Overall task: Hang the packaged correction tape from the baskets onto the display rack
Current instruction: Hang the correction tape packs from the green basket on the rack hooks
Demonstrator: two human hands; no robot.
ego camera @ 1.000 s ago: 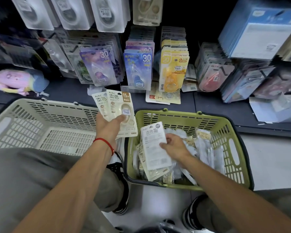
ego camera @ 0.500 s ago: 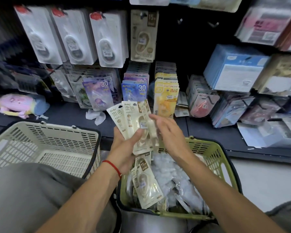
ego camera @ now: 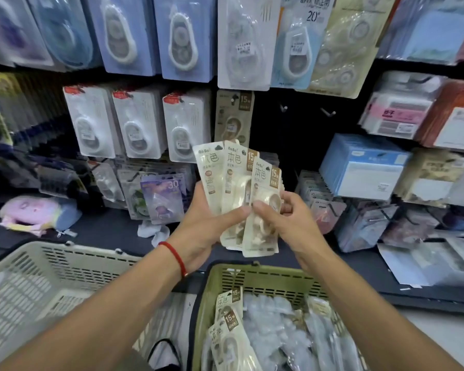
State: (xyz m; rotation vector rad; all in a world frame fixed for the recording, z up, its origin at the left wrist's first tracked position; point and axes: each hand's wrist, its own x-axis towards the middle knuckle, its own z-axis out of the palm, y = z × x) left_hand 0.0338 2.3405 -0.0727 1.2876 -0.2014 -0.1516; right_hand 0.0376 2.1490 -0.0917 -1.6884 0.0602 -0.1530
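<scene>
Cream-and-brown correction tape packs point(ego camera: 239, 194), olive-green basket point(ego camera: 265, 277), beige basket point(ego camera: 38, 285), red wrist string point(ego camera: 176, 257)

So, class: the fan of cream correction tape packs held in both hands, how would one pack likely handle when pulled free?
The correction tape packs look like thin card, so probably light and slightly bendy. Glossy wrapping suggests they may slide from the left hand. The right hand pinches the front one, bulged by its dispenser.

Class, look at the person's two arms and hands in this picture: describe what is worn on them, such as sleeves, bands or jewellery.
Both forearms are bare, with no sleeves in view. The left hand has a thin red cord bracelet around its wrist. The right hand and its wrist carry nothing: no watch, ring or glove shows. Neither hand is gloved.
</scene>
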